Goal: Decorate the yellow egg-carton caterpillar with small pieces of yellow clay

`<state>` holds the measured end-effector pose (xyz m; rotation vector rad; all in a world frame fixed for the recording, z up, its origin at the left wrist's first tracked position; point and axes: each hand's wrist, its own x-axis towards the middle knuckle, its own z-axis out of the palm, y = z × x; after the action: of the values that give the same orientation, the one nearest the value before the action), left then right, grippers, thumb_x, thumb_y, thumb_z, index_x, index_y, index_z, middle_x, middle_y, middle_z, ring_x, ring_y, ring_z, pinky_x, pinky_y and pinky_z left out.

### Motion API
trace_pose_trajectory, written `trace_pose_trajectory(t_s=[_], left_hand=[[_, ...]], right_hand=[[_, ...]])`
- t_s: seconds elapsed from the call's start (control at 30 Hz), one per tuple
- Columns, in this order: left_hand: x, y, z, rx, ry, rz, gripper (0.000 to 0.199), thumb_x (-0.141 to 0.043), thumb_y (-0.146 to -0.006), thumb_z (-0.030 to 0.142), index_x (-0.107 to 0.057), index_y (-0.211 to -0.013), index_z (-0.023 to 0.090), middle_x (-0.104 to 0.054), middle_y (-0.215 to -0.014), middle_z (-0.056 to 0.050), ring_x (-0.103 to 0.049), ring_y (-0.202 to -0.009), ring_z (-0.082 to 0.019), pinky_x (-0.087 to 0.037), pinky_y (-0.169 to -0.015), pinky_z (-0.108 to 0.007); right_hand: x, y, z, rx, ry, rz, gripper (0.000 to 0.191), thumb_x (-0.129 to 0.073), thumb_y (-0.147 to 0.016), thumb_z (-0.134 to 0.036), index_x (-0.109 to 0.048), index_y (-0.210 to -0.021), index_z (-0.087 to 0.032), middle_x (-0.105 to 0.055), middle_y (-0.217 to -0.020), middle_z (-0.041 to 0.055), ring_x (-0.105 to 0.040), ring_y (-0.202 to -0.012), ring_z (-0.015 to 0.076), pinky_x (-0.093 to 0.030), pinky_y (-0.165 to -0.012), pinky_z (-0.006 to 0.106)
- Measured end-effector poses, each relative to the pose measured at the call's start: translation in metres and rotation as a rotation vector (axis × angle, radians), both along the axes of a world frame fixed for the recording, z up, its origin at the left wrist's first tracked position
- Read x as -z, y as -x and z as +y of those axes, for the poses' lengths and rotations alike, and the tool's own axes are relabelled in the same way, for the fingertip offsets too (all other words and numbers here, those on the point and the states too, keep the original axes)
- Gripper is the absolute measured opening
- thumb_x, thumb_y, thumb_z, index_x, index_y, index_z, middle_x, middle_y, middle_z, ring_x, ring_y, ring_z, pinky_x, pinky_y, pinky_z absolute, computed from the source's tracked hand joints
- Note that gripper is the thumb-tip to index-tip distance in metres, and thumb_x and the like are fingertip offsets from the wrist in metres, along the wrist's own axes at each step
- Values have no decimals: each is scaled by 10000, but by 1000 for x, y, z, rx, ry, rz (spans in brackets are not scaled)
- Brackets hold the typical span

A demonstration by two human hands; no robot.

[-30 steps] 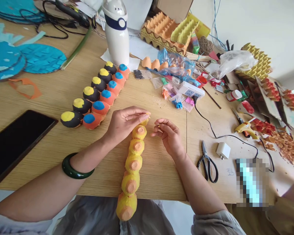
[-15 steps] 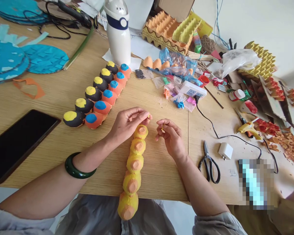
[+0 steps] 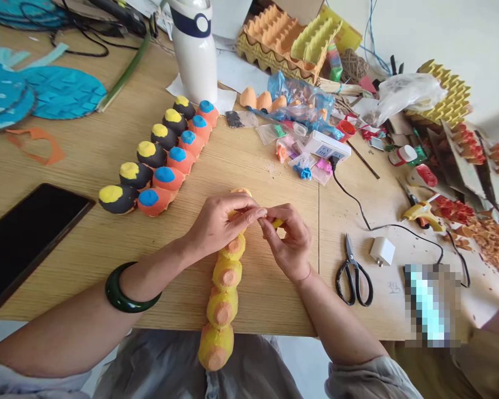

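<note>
My left hand point(image 3: 227, 224) and my right hand point(image 3: 290, 235) meet fingertip to fingertip over the far part of a strip of egg-carton cups point(image 3: 224, 302). The strip's sides are covered in yellow and its tops are bare orange; its near end juts past the table edge. A small piece of yellow clay point(image 3: 278, 223) shows between my right fingers. The left thumb and forefinger are pinched together at the same spot, and their tips hide what they hold. Left of my hands stand a black cup row with yellow tops point(image 3: 137, 176) and an orange row with blue tops point(image 3: 178, 160).
A phone point(image 3: 33, 238) lies left, scissors point(image 3: 351, 271) and a white charger point(image 3: 382, 251) right. Behind are a white bottle point(image 3: 195, 61), clay packets point(image 3: 303, 169), a power strip point(image 3: 327, 147) with its cord, and egg trays point(image 3: 274, 39). A glue gun point(image 3: 424, 215) lies farther right.
My hands, apart with a bit of yellow clay in each, have come together at the fingertips. The left hand now covers part of the strip's far end. The view has shifted slightly.
</note>
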<state>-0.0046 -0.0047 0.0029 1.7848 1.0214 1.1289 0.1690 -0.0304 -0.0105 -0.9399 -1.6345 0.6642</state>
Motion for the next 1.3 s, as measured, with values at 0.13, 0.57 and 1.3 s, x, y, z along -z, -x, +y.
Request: trace_pose_trajectory(t_s=[0.13, 0.57, 1.3], left_hand=[[-4, 7, 6, -26, -25, 56, 329, -587, -999, 397, -762, -800, 201, -772, -824, -27, -691, -786, -174, -532, -759, -273], [31, 23, 29, -197, 125, 422, 591, -657, -915, 544, -682, -1363, 159, -757, -1244, -127, -707, -1088, -288, -547, -989, -425], [20, 3, 17, -49, 777, -516, 484, -918, -719, 470, -816, -1120, 220, -791, -1221, -74, -697, -1186, -296, -573, -961, -356]], right_hand=[[5, -1, 5, 52, 157, 89, 37, -715, -954, -268, -726, -948, -233, -688, -827, -13, -586, -565, 76, -499, -502, 224], [32, 4, 30, 54, 656, 383, 340, -841, -761, -515, -721, -825, -203, -662, -709, -15, -632, -680, 135, -552, -706, 287], [17, -12, 19, 31, -46, -114, 207, -653, -980, -132, -762, -1110, -250, -692, -876, 15, -643, -731, 112, -542, -638, 253]])
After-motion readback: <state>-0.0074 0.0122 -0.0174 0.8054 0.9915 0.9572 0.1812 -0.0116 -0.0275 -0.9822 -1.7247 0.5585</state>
